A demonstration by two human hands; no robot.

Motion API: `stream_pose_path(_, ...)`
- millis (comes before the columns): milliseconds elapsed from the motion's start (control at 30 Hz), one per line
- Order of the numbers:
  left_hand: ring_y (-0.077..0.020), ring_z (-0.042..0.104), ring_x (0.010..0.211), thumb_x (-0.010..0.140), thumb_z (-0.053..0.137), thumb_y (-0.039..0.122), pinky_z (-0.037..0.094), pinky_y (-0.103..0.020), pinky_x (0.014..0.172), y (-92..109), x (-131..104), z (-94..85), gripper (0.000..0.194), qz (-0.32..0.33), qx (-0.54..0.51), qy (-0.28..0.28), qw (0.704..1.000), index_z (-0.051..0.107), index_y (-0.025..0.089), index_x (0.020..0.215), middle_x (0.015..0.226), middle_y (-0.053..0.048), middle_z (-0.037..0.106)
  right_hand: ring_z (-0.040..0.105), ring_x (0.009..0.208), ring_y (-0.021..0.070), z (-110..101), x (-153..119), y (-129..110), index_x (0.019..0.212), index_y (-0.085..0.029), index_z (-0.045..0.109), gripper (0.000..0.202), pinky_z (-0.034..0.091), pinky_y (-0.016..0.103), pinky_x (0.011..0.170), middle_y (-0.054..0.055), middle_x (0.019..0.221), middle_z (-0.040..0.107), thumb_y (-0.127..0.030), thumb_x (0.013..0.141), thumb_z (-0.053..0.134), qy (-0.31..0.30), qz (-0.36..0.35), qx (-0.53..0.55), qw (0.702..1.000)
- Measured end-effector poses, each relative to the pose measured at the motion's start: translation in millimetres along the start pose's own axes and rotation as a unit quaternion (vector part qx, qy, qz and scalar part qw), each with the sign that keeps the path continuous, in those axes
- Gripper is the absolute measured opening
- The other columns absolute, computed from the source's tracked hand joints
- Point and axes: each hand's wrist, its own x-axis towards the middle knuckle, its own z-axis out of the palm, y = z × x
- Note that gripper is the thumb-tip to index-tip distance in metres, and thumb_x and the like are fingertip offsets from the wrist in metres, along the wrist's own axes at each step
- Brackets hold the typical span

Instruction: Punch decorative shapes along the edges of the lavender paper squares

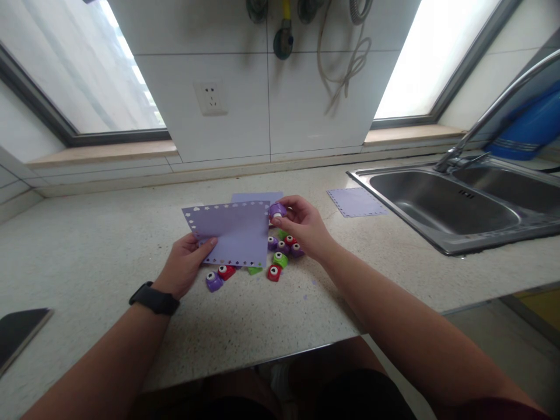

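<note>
A sheet of purple paper (231, 233) with small shapes cut along its top, left and bottom edges is held up by my left hand (188, 259), the thumb on its face. At the sheet's upper right edge, my right hand (304, 224) grips a purple craft punch (276, 210) between thumb and fingers. Below and beside the paper lie several more punches: a purple one (214, 281), a red one (274, 272) and a green one (280, 259) among them. Some are partly hidden behind the sheet.
Another punched purple sheet (356, 202) lies near the steel sink (441, 198) on the right. Behind the held paper, a further purple sheet (257, 197) rests on the speckled counter (109, 233). A dark flat object (21, 332) sits at the left edge.
</note>
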Motion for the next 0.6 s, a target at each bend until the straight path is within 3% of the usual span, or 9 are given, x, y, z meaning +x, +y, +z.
stream_pose_path(233, -0.0242, 0.077, 0.084, 0.074, 0.091, 0.039, 0.063, -0.04, 0.086, -1.5, 0.3, -0.5, 0.044, 0.001, -0.018, -0.002, 1.0, 0.077, 0.017, 0.109, 0.101, -0.007, 0.081, 0.067, 0.085, 0.0159, -2.1, 0.8, 4.6, 0.104, -0.025, 0.067, 0.043, 0.061, 0.038, 0.088, 0.0, 0.094, 0.07, -0.035, 0.071, 0.092, -0.014, 0.014, -0.035, 0.999)
stream_pose_path(600, -0.0233, 0.076, 0.08, 0.075, 0.091, 0.037, 0.064, -0.043, 0.086, 0.8, -0.2, 0.6, 0.042, 0.001, -0.018, 0.002, 1.0, 0.077, 0.017, 0.11, 0.098, -0.006, 0.081, 0.065, 0.079, 0.0155, -3.0, -1.0, 4.1, 0.105, -0.025, 0.071, 0.04, 0.058, 0.034, 0.074, 0.0, 0.09, 0.071, -0.037, 0.072, 0.091, -0.021, 0.04, -0.065, 0.997)
